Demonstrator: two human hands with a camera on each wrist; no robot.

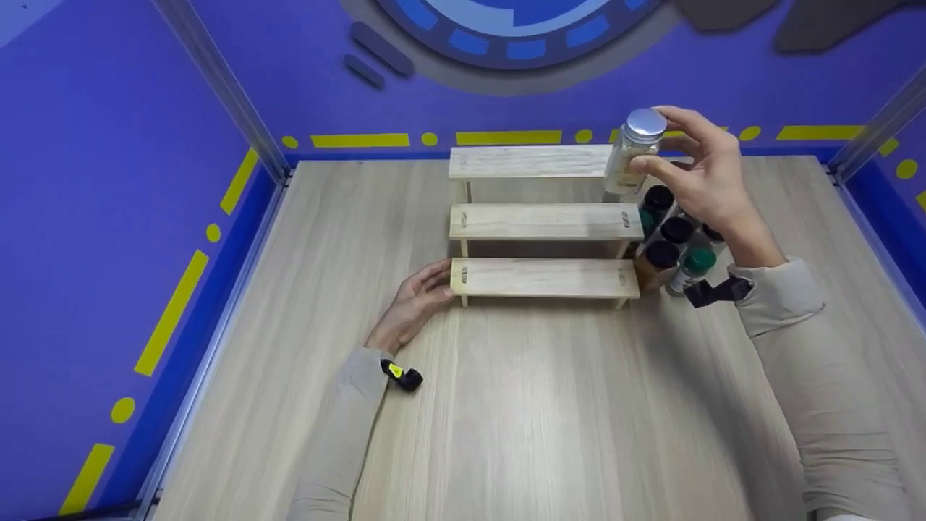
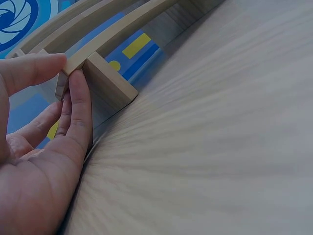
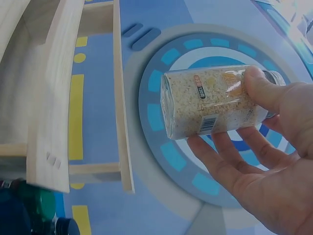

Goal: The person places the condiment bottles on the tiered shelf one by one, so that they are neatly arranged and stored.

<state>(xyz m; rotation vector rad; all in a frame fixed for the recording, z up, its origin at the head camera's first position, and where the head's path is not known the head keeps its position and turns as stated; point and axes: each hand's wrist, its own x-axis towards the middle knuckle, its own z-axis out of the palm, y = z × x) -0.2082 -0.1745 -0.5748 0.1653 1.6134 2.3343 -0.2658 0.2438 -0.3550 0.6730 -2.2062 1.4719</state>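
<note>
A three-tier wooden rack [image 1: 546, 278] stands on the table, its steps rising toward the back wall. At the left end of its lowest step, my left hand [image 1: 414, 307] pinches the board's corner, thumb above and fingertips beneath, as the left wrist view shows on the rack [image 2: 110, 81]. My right hand [image 1: 705, 170] holds a clear spice jar [image 1: 628, 163] with a silver lid, up by the right end of the top step. In the right wrist view, pale granules fill the labelled jar [image 3: 210, 100], gripped between thumb and fingers.
Several spice jars with black lids [image 1: 677, 230] and a green-lidded jar [image 1: 692, 269] stand close against the rack's right side, below my right forearm. A blue wall [image 1: 347, 108] with yellow marks rises behind the table, and a metal-framed panel [image 1: 130, 181] borders it on the left.
</note>
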